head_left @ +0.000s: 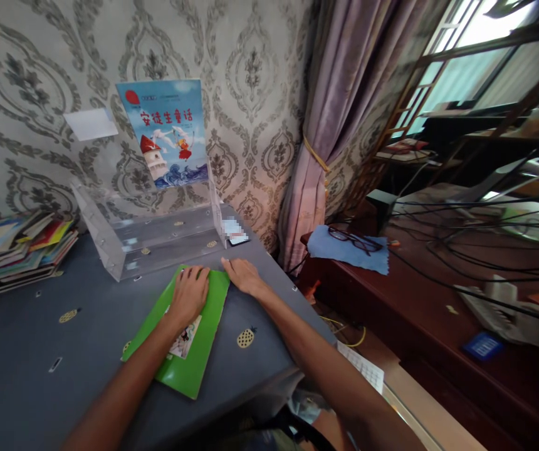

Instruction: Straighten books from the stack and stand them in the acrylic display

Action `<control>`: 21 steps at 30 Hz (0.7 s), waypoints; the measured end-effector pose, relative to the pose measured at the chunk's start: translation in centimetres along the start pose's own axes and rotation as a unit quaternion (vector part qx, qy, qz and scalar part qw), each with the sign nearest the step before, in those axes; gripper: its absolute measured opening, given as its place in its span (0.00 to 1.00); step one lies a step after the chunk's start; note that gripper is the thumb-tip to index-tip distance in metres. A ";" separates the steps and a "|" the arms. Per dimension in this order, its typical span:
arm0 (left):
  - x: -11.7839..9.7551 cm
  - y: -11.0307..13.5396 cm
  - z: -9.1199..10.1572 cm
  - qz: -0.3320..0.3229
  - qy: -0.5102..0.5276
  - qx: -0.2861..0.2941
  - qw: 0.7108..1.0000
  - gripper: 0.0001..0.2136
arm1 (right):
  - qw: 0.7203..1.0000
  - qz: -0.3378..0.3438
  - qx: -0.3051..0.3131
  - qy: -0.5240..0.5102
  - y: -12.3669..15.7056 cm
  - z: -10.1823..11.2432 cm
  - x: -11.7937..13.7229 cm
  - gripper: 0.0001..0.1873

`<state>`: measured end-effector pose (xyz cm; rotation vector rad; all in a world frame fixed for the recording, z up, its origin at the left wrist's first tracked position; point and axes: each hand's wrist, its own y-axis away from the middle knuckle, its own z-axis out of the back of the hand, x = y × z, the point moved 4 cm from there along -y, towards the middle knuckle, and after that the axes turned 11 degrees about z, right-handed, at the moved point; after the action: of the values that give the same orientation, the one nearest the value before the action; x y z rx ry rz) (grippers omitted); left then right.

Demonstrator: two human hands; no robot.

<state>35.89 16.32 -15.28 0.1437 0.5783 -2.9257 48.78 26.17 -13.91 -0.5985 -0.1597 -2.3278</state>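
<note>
Faces a wall of pale grey wallpaper with dark damask scrolls (255,94). Directly in front, a broad grey tabletop printed with yellow pineapples (86,363); to its right, a long red-brown desk (420,307). Between them at the back, a gathered lilac curtain (345,94). On the tabletop, a clear plastic rack (103,244), with a piled stack of thin books (20,250) to its left. Nearer, lying slantwise on the tabletop before the rack, a bright green paper-covered book (207,319). Above the rack, upright, a blue illustrated book cover (170,134). On the desk's near corner, a light blue cloth (330,254).

Rests the left hand (192,291) on the green book's upper part, fingers loosely extended over the cover, clasping nothing. Places the right hand (242,275) at the upper right corner, fingers pointing left; impossible to tell any grip there. On the cloth, dark-framed eyeglasses (354,238).
</note>
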 end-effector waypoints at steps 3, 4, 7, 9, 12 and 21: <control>-0.1 0.1 0.1 -0.004 0.008 -0.001 1.000 0.16 | 1.000 0.015 0.003 -0.023 -0.2 0.3 -0.2 0.31; -0.1 0.1 0.1 -0.005 0.012 -0.001 1.000 0.16 | 0.999 0.021 0.005 -0.037 -0.3 0.4 -0.2 0.30; -0.1 0.2 0.1 -0.013 0.019 -0.003 1.000 0.16 | 0.997 0.027 0.005 -0.068 -0.4 0.3 -0.5 0.21; -0.1 0.2 0.1 -0.033 0.032 -0.003 0.999 0.16 | 0.996 0.030 0.009 -0.078 -0.4 0.1 -0.5 0.17; 0.2 0.3 0.3 -0.085 0.079 0.008 0.993 0.17 | 0.992 0.060 0.042 -0.107 -0.3 -0.4 -0.2 0.15; 0.8 1.1 1.0 -0.094 0.080 -0.003 0.992 0.17 | 0.984 0.093 0.092 -0.124 0.1 -0.9 0.6 0.16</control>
<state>35.20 14.85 -14.88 0.3444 0.6586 -3.1146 48.15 25.45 -14.38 -0.7730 -0.4120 -2.0267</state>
